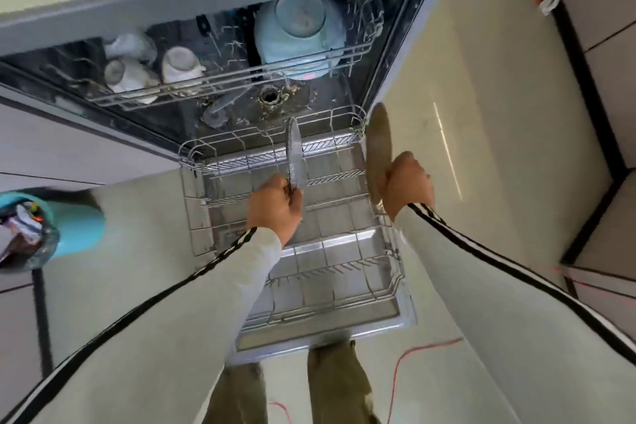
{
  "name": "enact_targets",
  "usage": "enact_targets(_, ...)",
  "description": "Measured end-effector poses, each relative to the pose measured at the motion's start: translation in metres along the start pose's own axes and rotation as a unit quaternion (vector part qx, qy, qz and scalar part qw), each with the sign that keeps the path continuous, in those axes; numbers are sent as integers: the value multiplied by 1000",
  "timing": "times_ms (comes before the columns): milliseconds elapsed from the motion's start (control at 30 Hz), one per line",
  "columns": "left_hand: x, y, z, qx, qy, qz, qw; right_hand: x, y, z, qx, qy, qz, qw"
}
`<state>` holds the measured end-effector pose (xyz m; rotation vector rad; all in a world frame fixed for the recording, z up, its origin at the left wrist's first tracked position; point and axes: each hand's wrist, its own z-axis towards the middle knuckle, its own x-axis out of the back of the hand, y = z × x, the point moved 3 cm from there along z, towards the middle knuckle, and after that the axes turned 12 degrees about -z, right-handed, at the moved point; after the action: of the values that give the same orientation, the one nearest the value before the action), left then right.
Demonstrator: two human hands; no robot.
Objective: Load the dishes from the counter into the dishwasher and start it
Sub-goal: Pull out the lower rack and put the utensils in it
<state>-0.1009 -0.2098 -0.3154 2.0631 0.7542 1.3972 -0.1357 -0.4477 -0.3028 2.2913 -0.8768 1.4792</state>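
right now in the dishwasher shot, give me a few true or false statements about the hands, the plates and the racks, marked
1. Each hand holds a plate on edge. True: the left hand grips a glassy plate, the right hand a tan plate.
2. The lower rack is pulled out over the open door. True.
3. The lower rack is already full of dishes. False: its slots look bare, apart from the glassy plate held over it.
4. The upper rack is bare. False: it holds white cups and a light blue bowl.
5. The tan plate sits in the middle of the lower rack. False: it is at the rack's right edge, in the hand.
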Motion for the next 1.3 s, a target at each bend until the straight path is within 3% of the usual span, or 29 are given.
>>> enact_targets(200,-42,-2,28,-38,38,-56,997,-33,0,54,25,-2,28,999)
enact_targets(567,-69,-12,29,-37,22,-136,990,-57,0,64,77,14,25,997)
enact_targets(900,-71,-12,31,-43,13,-117,992,-46,0,67,94,69,62,991)
enact_targets(1300,-71,-12,40,-66,27,-115,991,-81,-10,82,78,16,11,997)
